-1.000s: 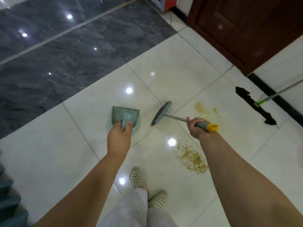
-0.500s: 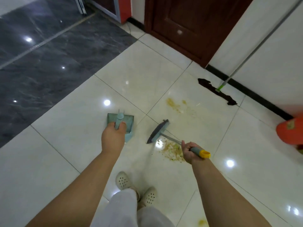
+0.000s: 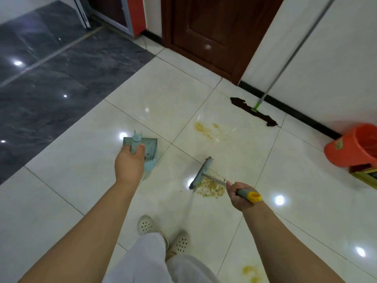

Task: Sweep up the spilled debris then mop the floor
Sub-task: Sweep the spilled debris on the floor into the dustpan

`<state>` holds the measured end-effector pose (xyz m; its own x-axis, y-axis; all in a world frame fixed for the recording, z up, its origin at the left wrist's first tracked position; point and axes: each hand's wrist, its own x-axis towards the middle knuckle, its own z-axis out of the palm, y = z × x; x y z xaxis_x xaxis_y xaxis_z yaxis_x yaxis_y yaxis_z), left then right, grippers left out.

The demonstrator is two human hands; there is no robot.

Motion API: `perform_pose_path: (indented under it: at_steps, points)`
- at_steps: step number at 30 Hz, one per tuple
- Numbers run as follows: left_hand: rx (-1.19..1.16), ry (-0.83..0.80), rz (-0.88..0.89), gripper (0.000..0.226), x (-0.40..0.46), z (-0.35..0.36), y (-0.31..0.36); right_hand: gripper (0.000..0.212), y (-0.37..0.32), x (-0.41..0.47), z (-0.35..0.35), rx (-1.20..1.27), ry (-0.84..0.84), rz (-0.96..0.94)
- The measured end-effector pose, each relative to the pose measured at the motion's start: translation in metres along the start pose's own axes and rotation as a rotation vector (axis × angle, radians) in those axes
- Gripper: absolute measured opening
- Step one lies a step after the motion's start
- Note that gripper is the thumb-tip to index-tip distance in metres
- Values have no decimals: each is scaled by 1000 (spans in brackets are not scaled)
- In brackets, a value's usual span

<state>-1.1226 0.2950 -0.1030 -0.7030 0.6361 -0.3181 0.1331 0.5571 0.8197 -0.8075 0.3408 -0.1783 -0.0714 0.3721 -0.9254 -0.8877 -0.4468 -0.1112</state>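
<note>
My left hand (image 3: 129,166) grips the handle of a teal dustpan (image 3: 148,146) held low over the cream tile floor. My right hand (image 3: 239,196) grips the grey and yellow handle of a small hand broom (image 3: 201,174). The broom head stands at the left edge of a pile of crumbly food debris (image 3: 212,189), which lies between the head and my right hand. A yellowish smear (image 3: 204,129) stains the tile farther away. A flat mop (image 3: 254,111) with a long metal pole leans against the white wall at the right.
An orange bucket (image 3: 355,146) lies tipped by the wall at the right, beside a yellow-green box. A dark wooden door (image 3: 214,31) is ahead. Dark marble floor covers the left. Another yellow stain (image 3: 250,272) is near my feet.
The view has swung right, bringing the orange bucket into sight. The broom head has come closer to me and now sits against the debris pile; the dustpan stays in my left hand.
</note>
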Motion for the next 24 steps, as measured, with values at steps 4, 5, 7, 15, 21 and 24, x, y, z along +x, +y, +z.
perform_pose_path:
  at_steps: [4,5,7,15,21,24]
  points:
    - [-9,36,-7,26,-3,-14,-7,46,18,-20,11,-117,40,47]
    - [-7,43,-10,27,-4,-18,-9,46,25,-22,12,-168,39,56]
    - [-4,60,-17,28,-6,-25,-15,45,38,-13,13,-245,36,88]
    - [-7,149,-92,27,-14,-51,-44,17,123,6,50,-420,-62,283]
    - [7,163,-165,24,-24,-61,-64,13,167,11,54,-451,-50,330]
    - [43,164,-185,28,-25,-62,-66,20,156,11,42,-421,-69,280]
